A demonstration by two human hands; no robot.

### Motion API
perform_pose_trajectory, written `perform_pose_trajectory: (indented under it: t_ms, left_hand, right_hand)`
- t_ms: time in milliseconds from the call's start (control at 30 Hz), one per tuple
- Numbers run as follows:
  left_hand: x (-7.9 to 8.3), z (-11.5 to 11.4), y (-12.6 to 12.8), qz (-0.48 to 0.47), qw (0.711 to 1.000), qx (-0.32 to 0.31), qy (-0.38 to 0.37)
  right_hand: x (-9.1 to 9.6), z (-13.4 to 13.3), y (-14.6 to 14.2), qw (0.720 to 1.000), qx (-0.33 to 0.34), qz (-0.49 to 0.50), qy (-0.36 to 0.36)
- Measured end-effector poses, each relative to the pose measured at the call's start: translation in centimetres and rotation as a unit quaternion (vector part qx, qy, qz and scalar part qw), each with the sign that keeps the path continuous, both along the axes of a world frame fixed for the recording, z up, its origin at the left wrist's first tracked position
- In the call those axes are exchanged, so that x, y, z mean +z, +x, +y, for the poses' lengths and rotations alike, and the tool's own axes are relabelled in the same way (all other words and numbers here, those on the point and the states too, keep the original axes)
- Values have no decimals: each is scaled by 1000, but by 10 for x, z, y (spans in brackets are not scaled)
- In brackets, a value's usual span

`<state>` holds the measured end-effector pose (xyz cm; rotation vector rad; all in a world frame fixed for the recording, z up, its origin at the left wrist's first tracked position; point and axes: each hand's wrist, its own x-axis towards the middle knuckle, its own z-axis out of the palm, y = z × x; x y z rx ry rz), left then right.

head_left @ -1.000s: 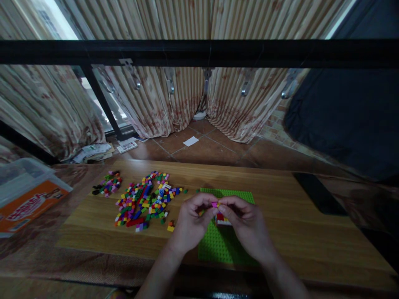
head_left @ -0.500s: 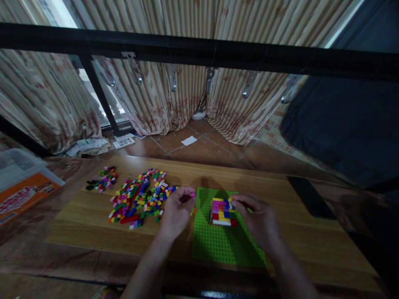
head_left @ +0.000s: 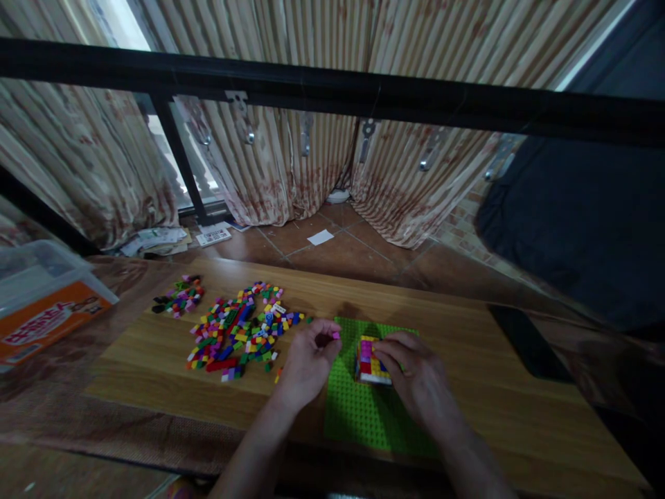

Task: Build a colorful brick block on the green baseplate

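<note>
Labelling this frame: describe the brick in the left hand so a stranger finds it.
On the wooden table lies a green baseplate. Over its left edge the left hand pinches a small pink brick at its fingertips. It alone is lifted, apart from the loose pile and the stacked block.

Wooden table bears green baseplate, loose bricks.

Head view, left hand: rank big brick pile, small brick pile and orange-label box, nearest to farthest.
Measured from the left hand, which pinches a pink brick:
1. big brick pile: just left of the hand, on the wooden board.
2. small brick pile: farther left, near the board's far-left corner.
3. orange-label box: off the board, at the left edge.
</note>
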<state>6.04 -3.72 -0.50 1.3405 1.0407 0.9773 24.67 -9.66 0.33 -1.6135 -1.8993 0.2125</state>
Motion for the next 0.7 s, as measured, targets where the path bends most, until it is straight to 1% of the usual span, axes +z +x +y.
perform_pose_trajectory:
  t_ms: [100, 200, 333, 400, 567, 700]
  left_hand:
    - [1, -1, -1, 1, 1000, -2, 0]
    - [2, -1, -1, 12, 1000, -3, 5]
    - [4, -1, -1, 17, 1000, -7, 12]
    - [5, -1, -1, 15, 1000, -9, 12]
    - [5, 0, -1, 16, 1000, -4, 12]
    - [4, 0, -1, 16, 1000, -7, 12]
  right_hand:
    - [-1, 1, -1, 1000, -8, 0, 0]
    - [-1, 2, -2, 1000, -6, 20, -14]
    - [2, 0, 1, 998, -23, 50, -26]
    - [3, -1, 5, 997, -36, 63, -35]
    - [4, -3, 16, 989, -97, 103, -41]
    - [-1, 1, 16, 983, -113, 133, -60]
